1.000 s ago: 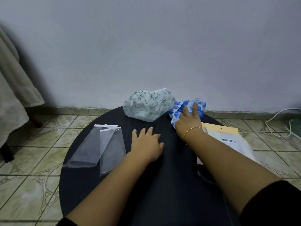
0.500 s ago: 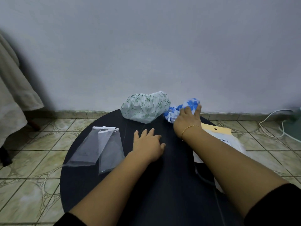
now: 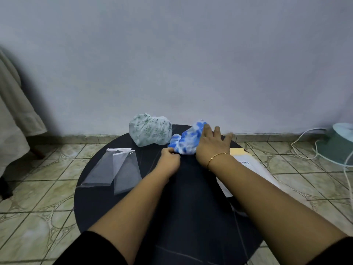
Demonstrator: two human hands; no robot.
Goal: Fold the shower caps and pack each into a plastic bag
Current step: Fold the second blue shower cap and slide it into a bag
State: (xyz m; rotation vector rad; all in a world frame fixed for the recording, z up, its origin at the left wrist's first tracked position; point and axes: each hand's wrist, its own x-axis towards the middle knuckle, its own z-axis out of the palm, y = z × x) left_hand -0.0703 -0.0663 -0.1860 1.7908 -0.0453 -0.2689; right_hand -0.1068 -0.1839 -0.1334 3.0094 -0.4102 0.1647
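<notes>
Presently, the step in hand is judged to be the spreading of the blue cap (image 3: 186, 142) ahead of its first fold; nothing is yet folded or bagged.

Nearest, both forearms are extended from the near edge of the table (image 3: 191, 217) toward its far edge, the black sleeves being seen at the bottom of the view. Two bags (image 3: 114, 169) are laid flat and overlapping at the left edge, well apart from either hand.

Further out, the left hand (image 3: 170, 159) is held knuckles-up with fingers curled, and the near hem of the blue cap is pinched by it. The right hand (image 3: 212, 145) is laid palm-down on the cap's right side, fingers straight and spread wide toward the far edge; a bracelet (image 3: 217, 157) is worn at the wrist. A mailer (image 3: 246, 165) lies at the right edge, partly under that forearm.

At the far edge, the blue cap is bunched, with the green cap (image 3: 150, 131) just beside it on the left.

For good execution, it is advised that the hem be drawn toward the near edge while the flat hand anchors the rest, so that the gathered elastic is opened evenly. Trapped air should be pressed out before folding. The cap should be brought to the table's middle, clear of the green cap, lest that one be dragged.
</notes>
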